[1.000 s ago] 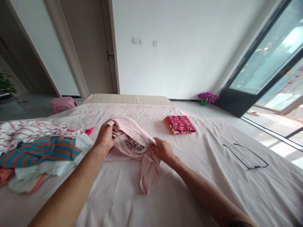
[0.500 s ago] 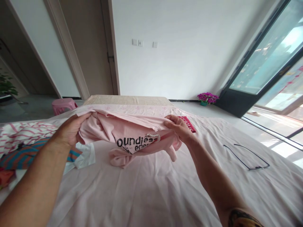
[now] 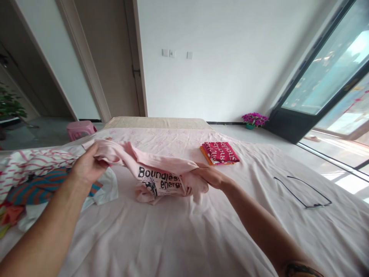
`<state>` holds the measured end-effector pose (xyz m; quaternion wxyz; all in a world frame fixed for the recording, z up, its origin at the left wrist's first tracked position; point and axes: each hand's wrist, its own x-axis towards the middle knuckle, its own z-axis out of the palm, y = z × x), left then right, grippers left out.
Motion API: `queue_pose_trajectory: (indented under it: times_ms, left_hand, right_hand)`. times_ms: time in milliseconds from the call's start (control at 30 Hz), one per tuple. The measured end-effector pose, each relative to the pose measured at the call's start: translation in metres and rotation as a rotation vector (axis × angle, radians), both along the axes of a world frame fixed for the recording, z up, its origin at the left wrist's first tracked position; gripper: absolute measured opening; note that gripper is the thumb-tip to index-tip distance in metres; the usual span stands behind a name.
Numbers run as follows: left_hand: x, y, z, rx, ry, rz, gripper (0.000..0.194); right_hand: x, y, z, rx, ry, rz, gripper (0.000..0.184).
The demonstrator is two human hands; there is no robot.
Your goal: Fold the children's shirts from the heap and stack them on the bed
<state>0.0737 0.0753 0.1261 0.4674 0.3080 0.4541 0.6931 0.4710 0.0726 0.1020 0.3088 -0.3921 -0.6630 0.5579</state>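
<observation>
A pale pink T-shirt [image 3: 157, 169] with black lettering hangs between both my hands above the bed. My left hand [image 3: 86, 165] is closed on its left end, raised a little over the sheet. My right hand [image 3: 210, 175] grips the right end, lower and near the middle of the bed. The shirt's lower part bunches on the pink bedsheet [image 3: 173, 238]. Part of the print faces me.
A heap of unfolded clothes [image 3: 34, 181], striped pink-white and teal-orange, lies at the left. A folded magenta and orange stack [image 3: 219, 152] sits further back on the right. A thin black wire hanger [image 3: 302, 190] lies at the right. Pink stool [image 3: 80, 129] and flower pot [image 3: 253, 120] stand on the floor.
Both hands lifted the bunched shirt off the bed and spread it wide, then lowered it; my right hand came down toward the sheet and the print now shows.
</observation>
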Motion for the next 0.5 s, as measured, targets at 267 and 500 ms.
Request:
queue_pose_trajectory:
  times_ms: [267, 500]
  left_hand:
    - [0.048, -0.011, -0.056, -0.172, 0.645, -0.327, 0.084]
    - [0.081, -0.042, -0.109, -0.018, 1.232, -0.35, 0.06]
  right_hand:
    - [-0.004, -0.007, -0.003, -0.27, 0.563, -0.152, 0.046]
    - [0.022, -0.013, -0.02, -0.337, 0.379, -0.273, 0.028]
